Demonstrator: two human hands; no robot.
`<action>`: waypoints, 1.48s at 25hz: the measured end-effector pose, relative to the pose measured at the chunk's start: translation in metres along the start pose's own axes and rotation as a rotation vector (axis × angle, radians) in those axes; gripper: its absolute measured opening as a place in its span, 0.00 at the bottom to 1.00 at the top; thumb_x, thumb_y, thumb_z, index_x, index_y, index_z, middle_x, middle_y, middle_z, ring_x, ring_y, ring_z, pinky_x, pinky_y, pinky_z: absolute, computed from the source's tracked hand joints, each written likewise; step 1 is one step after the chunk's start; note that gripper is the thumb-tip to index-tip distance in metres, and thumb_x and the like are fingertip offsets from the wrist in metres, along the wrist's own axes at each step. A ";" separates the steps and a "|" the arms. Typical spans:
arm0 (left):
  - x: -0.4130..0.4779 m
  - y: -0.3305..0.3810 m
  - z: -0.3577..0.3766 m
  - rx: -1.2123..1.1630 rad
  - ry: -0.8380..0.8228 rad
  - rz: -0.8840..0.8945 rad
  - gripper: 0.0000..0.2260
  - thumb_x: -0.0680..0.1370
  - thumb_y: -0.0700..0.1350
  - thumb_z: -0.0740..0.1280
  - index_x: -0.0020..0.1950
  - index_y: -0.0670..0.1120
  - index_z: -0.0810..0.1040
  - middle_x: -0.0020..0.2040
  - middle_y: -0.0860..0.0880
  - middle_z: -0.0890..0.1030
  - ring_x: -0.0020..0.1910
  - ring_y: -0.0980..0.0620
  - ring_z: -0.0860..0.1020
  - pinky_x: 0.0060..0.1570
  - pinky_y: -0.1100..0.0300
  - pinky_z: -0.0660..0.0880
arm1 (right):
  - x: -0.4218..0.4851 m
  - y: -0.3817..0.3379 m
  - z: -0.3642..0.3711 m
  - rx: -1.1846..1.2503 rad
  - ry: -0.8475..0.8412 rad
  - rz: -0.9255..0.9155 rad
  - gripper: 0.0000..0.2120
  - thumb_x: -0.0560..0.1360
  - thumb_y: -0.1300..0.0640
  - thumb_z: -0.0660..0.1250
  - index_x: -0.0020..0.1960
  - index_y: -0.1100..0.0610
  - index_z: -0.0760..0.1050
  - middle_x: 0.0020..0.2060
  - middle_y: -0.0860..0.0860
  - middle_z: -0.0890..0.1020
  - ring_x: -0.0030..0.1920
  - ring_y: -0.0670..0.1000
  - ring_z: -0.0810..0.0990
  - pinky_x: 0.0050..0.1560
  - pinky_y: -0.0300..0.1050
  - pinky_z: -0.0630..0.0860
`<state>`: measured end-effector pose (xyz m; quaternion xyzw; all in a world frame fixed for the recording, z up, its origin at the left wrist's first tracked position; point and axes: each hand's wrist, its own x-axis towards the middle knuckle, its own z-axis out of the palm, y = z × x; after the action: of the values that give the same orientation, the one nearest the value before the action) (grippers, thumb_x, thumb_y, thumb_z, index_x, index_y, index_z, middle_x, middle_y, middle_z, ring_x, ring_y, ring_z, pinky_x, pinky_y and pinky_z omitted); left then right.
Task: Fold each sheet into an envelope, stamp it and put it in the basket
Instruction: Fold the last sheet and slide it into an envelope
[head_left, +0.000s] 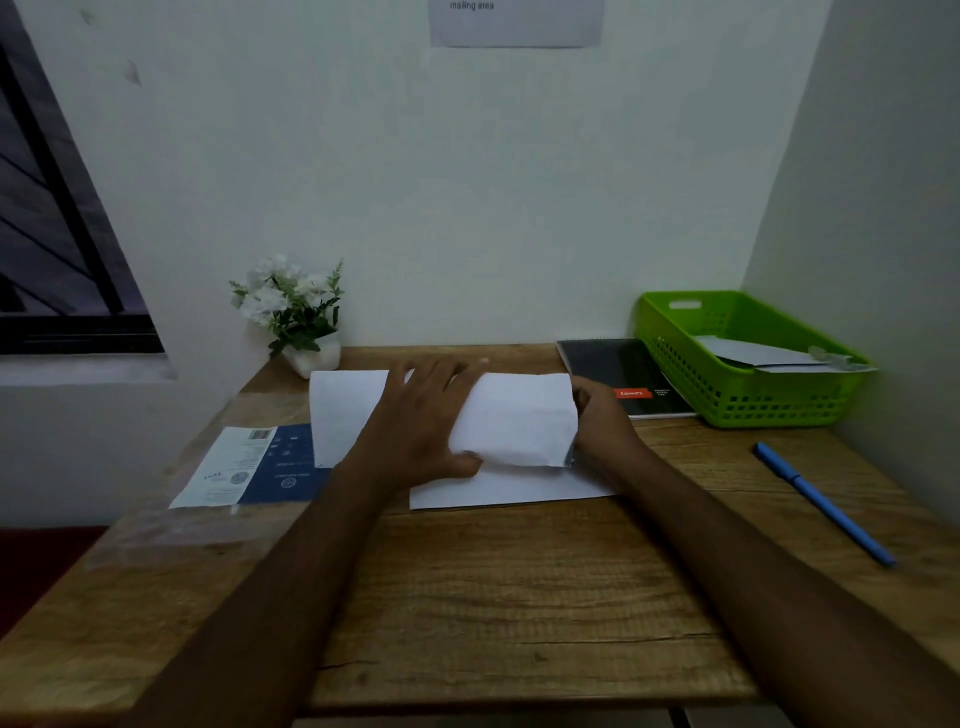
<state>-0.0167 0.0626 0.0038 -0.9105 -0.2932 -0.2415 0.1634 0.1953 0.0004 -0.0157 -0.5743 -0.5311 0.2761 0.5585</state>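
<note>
1. Firstly, at the far left a dark window (52, 234) is set in the wall.
2. On the left part of the wooden table (519, 597) lies a flat blue and white packet (249, 465). Behind it, against the wall, stands a small white pot of white flowers (293, 306).
3. The white sheet (519, 415) lies in the middle of the table, near the wall. Its right part is folded over and a little raised. More white paper shows under it at the near side, and I cannot tell whether this is a second sheet.
4. The left hand (421, 415) rests flat on the sheet and presses it with straight, spread fingers. Its thumb touches the near edge of the folded part.
5. The right hand (605, 421) grasps the right edge of the folded part, with its fingers curled around the paper.
6. Just beside the right hand lies a black notebook (618, 371), which touches the green basket (748, 405).
7. The basket stands in the right back corner, and folded white envelopes (763, 356) lie inside it.
8. A blue pen (823, 501) lies on the table in front of the basket, apart from it.
</note>
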 end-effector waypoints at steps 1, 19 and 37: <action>0.000 0.000 0.001 -0.004 -0.006 -0.002 0.44 0.63 0.68 0.64 0.74 0.46 0.60 0.66 0.47 0.70 0.64 0.47 0.67 0.63 0.48 0.60 | 0.001 0.000 0.000 -0.002 0.011 -0.011 0.14 0.75 0.65 0.68 0.60 0.57 0.78 0.52 0.52 0.83 0.53 0.52 0.82 0.55 0.52 0.80; -0.016 -0.042 -0.011 -0.100 0.176 -0.183 0.41 0.63 0.66 0.64 0.71 0.48 0.63 0.60 0.46 0.71 0.59 0.47 0.67 0.58 0.49 0.61 | -0.005 -0.013 -0.062 -0.786 -0.513 0.141 0.35 0.60 0.41 0.79 0.65 0.42 0.71 0.53 0.40 0.75 0.53 0.42 0.74 0.51 0.39 0.74; -0.024 -0.057 -0.010 -0.230 0.233 -0.225 0.39 0.63 0.65 0.67 0.69 0.45 0.67 0.59 0.43 0.73 0.58 0.46 0.70 0.56 0.47 0.67 | 0.010 -0.004 -0.090 0.283 0.446 -0.061 0.10 0.71 0.49 0.73 0.51 0.50 0.78 0.52 0.53 0.83 0.53 0.55 0.82 0.53 0.54 0.78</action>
<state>-0.0718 0.0914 0.0079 -0.8505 -0.3429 -0.3939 0.0631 0.2787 -0.0229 0.0110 -0.5209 -0.3681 0.1973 0.7445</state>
